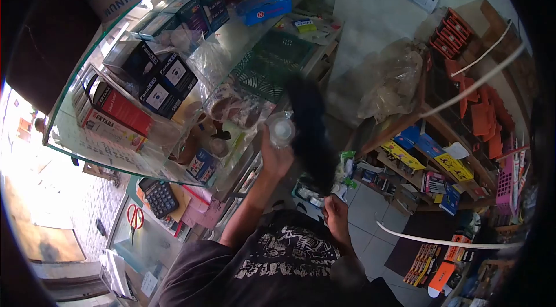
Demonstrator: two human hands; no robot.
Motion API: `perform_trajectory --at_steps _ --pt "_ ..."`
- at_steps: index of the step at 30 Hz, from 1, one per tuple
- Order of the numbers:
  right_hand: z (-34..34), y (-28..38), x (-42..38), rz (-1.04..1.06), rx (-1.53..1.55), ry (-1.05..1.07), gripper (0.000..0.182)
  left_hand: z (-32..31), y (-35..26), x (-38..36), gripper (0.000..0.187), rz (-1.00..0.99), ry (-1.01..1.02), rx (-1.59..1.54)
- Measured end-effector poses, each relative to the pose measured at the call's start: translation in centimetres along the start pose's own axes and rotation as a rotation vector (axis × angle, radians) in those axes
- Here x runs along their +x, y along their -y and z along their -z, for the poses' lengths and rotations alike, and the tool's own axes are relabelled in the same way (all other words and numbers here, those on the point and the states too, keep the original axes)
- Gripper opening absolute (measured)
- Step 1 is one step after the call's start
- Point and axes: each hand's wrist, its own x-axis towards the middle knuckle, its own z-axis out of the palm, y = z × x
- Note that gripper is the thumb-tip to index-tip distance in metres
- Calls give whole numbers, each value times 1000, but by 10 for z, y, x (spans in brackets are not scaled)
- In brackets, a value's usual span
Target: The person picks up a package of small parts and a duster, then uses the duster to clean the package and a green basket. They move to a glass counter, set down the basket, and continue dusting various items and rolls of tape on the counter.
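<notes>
My left hand (277,156) is raised beside the glass counter, its fingers closed round a small, round, translucent plastic piece (282,130) with a whitish centre. In my right hand (336,211), lower and closer to my body, is the lower end of a black duster (313,133). Its dark, fluffy head is smeared by motion and stands upright just right of the plastic piece, overlapping its edge in this view. Behind the duster, a dark green perforated basket (272,61) lies on the counter.
Boxed bulbs (165,84) and a blue box (264,7) stand on the glass counter (191,175). A calculator (158,196) and red-handled scissors (135,217) lie at lower left. Wooden shelves (399,127) with stock rise at right. White cables (452,243) cross the right side.
</notes>
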Motion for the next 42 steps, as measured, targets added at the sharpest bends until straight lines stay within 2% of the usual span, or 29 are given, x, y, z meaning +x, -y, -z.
perform_trajectory --at_steps 1,3,4,6,7,8,10,11,13,14,15,16,18,19,20,21,23,24,27,28,29,31,33,34,36,38,40,41,42 --pt "4 -11 3 87 -80 42 31 -11 -5 -3 57 -3 -9 1" --pt "8 -21 -1 192 -174 85 30 -47 -20 -13 59 82 374 -273" --pt "10 -25 -3 189 -171 91 30 -44 -24 -7 59 78 370 -268" --pt "20 -33 -8 162 -174 -7 29 -29 -32 7 58 17 133 -266" --pt "24 -35 -11 156 -178 0 29 -20 -35 13 56 15 348 -349" --pt "28 -38 -13 211 -249 26 29 -12 -33 17 56 8 341 -351" --pt "30 -41 -14 327 -385 73 28 -10 -29 24 54 -27 643 -343" --pt "28 -39 -14 326 -385 77 28 -8 -32 28 54 -30 642 -342" --pt "25 -30 -14 171 -184 -5 31 -4 -40 37 47 62 577 -362" --pt "25 -32 -15 169 -185 -4 31 -25 -46 29 44 110 541 -374" --pt "27 -34 -14 168 -225 14 31 -50 -40 18 42 56 203 -240" --pt "26 -32 -12 169 -265 33 31 -47 -33 20 42 53 204 -241" --pt "23 -26 -15 184 -284 43 30 -34 -21 27 48 -107 319 -114" --pt "22 -26 -15 123 -196 5 31 -28 -18 30 51 -185 377 -50" --pt "22 -26 -15 61 -110 -33 31 -29 -21 30 51 -184 377 -50" --pt "24 -31 -14 60 -110 -33 31 -30 -28 29 51 -96 343 -69" --pt "26 -41 -9 199 -209 31 27 -35 -32 23 50 46 219 -65" --pt "26 -39 -8 202 -205 32 27 -34 -30 21 50 46 221 -60" --pt "24 -21 -10 152 -271 34 29 -35 -22 16 56 -55 391 -141" --pt "18 -14 -10 86 -162 0 30 -34 -29 18 56 133 213 -207" --pt "16 -11 -10 21 -54 -32 30 -33 -28 18 52 92 213 -132" --pt "22 -18 -8 60 -130 24 30 -29 -20 21 50 44 214 -54" --pt "26 -25 -4 103 -203 74 30 -25 -7 23 51 -577 190 883" --pt "27 -28 -2 94 -136 58 30 -25 -13 22 51 -578 191 882" --pt "27 -33 -1 85 -70 44 30 -24 -28 20 56 84 173 -115" --pt "20 -37 0 173 -124 78 29 -23 -25 19 53 37 163 -63" --pt "17 -32 0 216 -174 110 28 -37 -15 9 52 -311 483 -78" --pt "18 -40 3 167 -123 90 28 -17 -15 23 55 -265 308 386" --pt "18 -43 4 117 -71 71 28 -18 -23 22 55 -263 313 386"
